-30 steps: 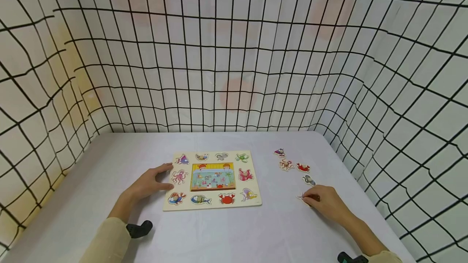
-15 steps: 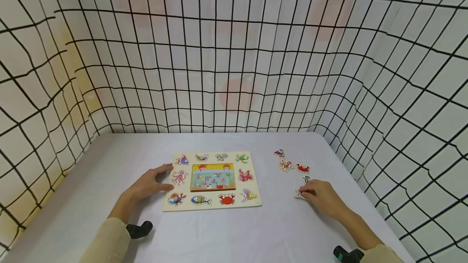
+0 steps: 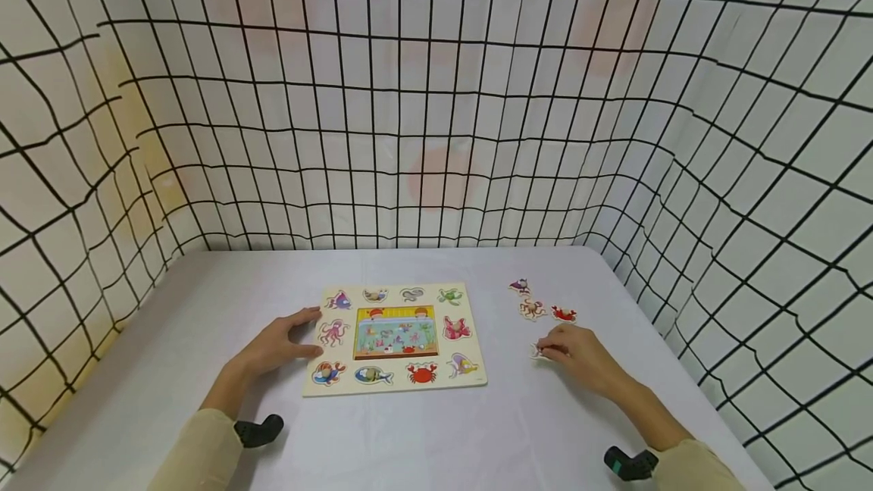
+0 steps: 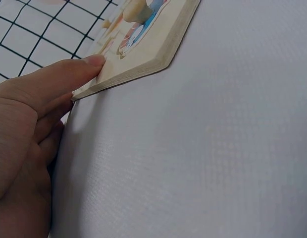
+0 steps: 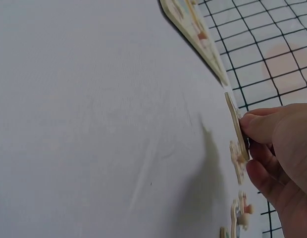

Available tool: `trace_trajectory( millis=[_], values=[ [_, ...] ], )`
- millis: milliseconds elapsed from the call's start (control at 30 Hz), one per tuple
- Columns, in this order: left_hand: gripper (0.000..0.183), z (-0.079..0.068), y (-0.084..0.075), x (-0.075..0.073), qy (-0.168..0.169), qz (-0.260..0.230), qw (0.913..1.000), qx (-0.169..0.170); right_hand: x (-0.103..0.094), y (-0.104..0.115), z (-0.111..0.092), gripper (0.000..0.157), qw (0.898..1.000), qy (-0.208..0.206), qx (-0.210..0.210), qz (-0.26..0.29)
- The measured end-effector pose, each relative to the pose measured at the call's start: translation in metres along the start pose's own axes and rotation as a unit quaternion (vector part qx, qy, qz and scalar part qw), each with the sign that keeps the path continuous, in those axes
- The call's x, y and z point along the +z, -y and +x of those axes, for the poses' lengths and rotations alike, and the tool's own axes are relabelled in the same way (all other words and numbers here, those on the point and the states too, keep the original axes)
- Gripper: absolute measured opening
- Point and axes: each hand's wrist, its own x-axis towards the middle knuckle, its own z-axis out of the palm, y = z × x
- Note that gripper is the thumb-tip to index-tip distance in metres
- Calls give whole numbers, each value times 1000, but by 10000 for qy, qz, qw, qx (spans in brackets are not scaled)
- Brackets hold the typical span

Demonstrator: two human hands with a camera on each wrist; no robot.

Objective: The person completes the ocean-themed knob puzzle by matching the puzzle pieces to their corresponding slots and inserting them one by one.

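Note:
A wooden peg puzzle board (image 3: 395,394) with sea-animal pictures lies flat on the white-covered table. My left hand (image 3: 276,345) rests at its left side, thumb and fingers spread along the edge; in the left wrist view the thumb (image 4: 69,74) lies on the board's top face. Right of the board, my right hand (image 3: 583,358) pinches a thin puzzle piece (image 5: 235,119) above the cloth. The picture on that piece is turned away and cannot be read. Beyond the hand lie a purple fish piece (image 3: 520,286), an octopus piece (image 3: 532,310) and a red crab piece (image 3: 564,314).
Black wire grid panels (image 3: 402,135) backed with white sheeting stand along the table's far, left and right sides. White cloth (image 3: 423,445) covers the tabletop, with bare cloth between board and right hand. A black wrist device (image 3: 259,431) shows on the left wrist.
My right hand has lifted the puzzle piece and carried it left and slightly away, covering the place where a grey piece lay. The left hand and board have stayed put.

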Motion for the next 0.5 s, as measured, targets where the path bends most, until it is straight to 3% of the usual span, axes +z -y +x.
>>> trace_trajectory(
  millis=[500],
  values=[
    [84,1,1,-1,8,59,10000,37,17,18,23,12,9995,290,104,-34]
  ],
)
